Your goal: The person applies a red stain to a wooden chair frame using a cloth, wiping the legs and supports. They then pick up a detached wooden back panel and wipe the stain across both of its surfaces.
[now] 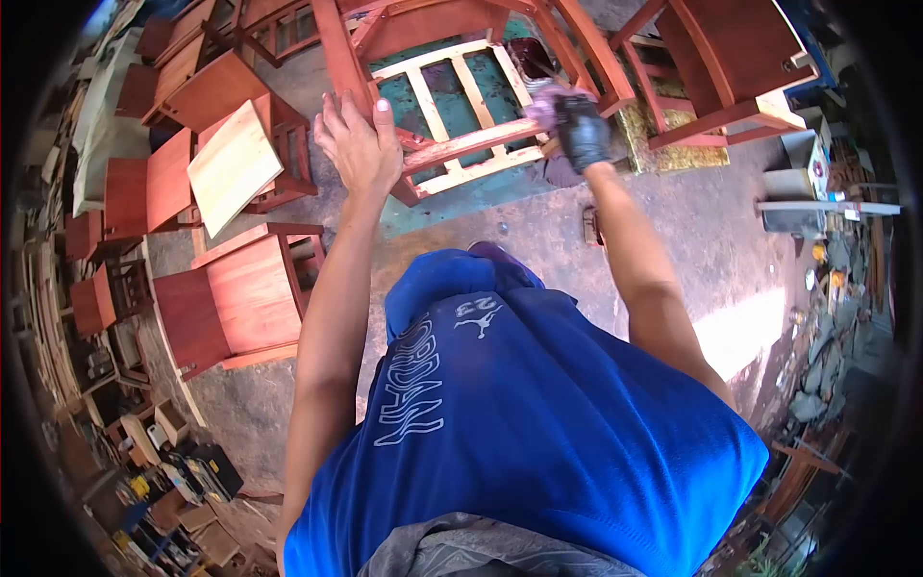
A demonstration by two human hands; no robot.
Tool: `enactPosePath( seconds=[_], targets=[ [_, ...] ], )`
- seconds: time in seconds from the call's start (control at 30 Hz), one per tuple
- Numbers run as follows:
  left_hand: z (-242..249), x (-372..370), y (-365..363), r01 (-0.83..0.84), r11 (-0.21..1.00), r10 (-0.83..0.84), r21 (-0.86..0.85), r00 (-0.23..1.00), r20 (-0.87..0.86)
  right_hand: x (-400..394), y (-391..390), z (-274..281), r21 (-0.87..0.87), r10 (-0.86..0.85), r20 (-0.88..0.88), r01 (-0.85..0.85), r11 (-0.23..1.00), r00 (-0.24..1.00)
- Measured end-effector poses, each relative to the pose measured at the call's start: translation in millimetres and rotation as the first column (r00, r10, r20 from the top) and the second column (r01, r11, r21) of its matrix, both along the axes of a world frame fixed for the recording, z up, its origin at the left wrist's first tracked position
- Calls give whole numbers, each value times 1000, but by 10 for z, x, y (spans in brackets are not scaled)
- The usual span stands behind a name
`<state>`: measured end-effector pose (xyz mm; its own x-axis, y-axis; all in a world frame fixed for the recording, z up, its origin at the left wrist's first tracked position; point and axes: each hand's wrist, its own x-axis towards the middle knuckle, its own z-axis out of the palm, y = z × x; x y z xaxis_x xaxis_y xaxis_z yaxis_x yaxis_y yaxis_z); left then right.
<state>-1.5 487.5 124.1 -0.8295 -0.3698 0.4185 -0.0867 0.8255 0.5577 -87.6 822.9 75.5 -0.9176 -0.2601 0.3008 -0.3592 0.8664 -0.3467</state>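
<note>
A wooden chair frame (338, 53), mostly stained reddish brown, lies tipped in front of me. One of its rails (471, 144) is partly pale and streaked with stain. My left hand (361, 144), bare with fingers stretched out, is at the frame's left leg and seems to rest against it. My right hand (583, 135) wears a black glove and is closed on a pinkish-purple stained rag (544, 108), at the right end of that rail. An open container of dark liquid (531, 60) stands just behind the rag.
Several reddish chairs (255, 293) stand at the left, one with a pale unstained board (236, 168) on it. Another chair (721, 58) is at the upper right. Pale slats (433, 101) lie on a green sheet (404, 219). A small block-like object (590, 226) is on the floor.
</note>
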Motion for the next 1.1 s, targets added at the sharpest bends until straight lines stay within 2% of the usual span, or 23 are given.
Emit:
enactPosePath(
  seconds=[0.03,0.1,0.13,0.17,0.2,0.23,0.3,0.33,0.4,0.43,0.47,0.53,0.57,0.67,0.7,0.73,0.77,0.83,0.87,0.93,1.03,1.1],
  targets=[
    [-3,-38,-8,-14,1000,14,-12,1000,-7,-37,183,-71,-45,-31,-189,23,999,982],
    [-64,-70,-10,-68,990,72,-120,997,29,27,96,-141,-121,-44,-312,6,993,949],
    [-82,-72,-24,-73,986,78,-151,997,26,-46,-29,-488,-206,-213,-123,185,961,969],
    [-65,-70,-17,-68,990,76,-127,996,55,127,-309,-559,-598,-136,29,127,791,990],
    [-65,-60,-9,-70,989,78,-129,995,60,305,-597,-608,-890,-46,100,110,443,994],
    [-64,-67,2,-78,988,87,-132,994,63,386,-731,-1009,-640,111,-95,-146,754,989],
    [-75,-83,-10,-84,989,98,-118,989,111,798,-942,-776,-262,332,-129,-355,897,934],
    [-119,-101,-41,-77,986,89,-146,993,80,909,-863,-833,-273,325,-123,-347,897,938],
    [-93,-113,-9,-104,981,118,-161,990,80,1009,-742,-935,-420,111,-258,-214,882,960],
    [-107,-109,-13,-137,977,151,-162,986,76,1060,-547,-1006,-614,42,-10,-39,788,999],
    [-150,-121,-40,-136,971,151,-198,987,63,1027,-353,-1223,-804,40,131,82,588,991],
    [-190,-142,-123,-146,945,173,-293,983,68,1035,293,-1577,-693,50,243,138,708,969],
    [-174,-139,-116,-145,948,171,-283,983,72,1036,614,-1916,-664,11,206,131,736,978],
    [-122,-118,-51,-179,949,206,-260,976,78,1226,1479,-2139,-514,-192,247,297,805,950],
    [-120,-109,-41,-159,954,185,-252,980,80,1331,1721,-2132,-283,-280,308,369,886,909],
    [-110,-110,-30,-134,961,158,-244,984,79,1463,1860,-2204,-472,-299,378,460,752,876],
    [-87,-121,-12,-135,958,160,-253,984,79,1577,1945,-2203,-573,-326,438,540,616,838],
    [-68,-101,37,-155,964,179,-216,979,95,1755,2240,-2553,-481,-341,720,788,384,605],
    [-76,-97,16,-157,963,182,-219,978,100,1864,2222,-2472,-469,-349,747,821,326,565],
    [-102,-114,-83,-111,976,137,-186,982,132,1983,2209,-2473,-454,-347,775,847,276,528],
    [-142,-127,-143,-80,984,100,-162,988,121,2077,2063,-2590,-458,-297,784,832,313,544],
    [-95,-103,-93,-100,984,117,-150,987,108,2003,1841,-2510,-462,-295,756,795,393,585]
  ],
)
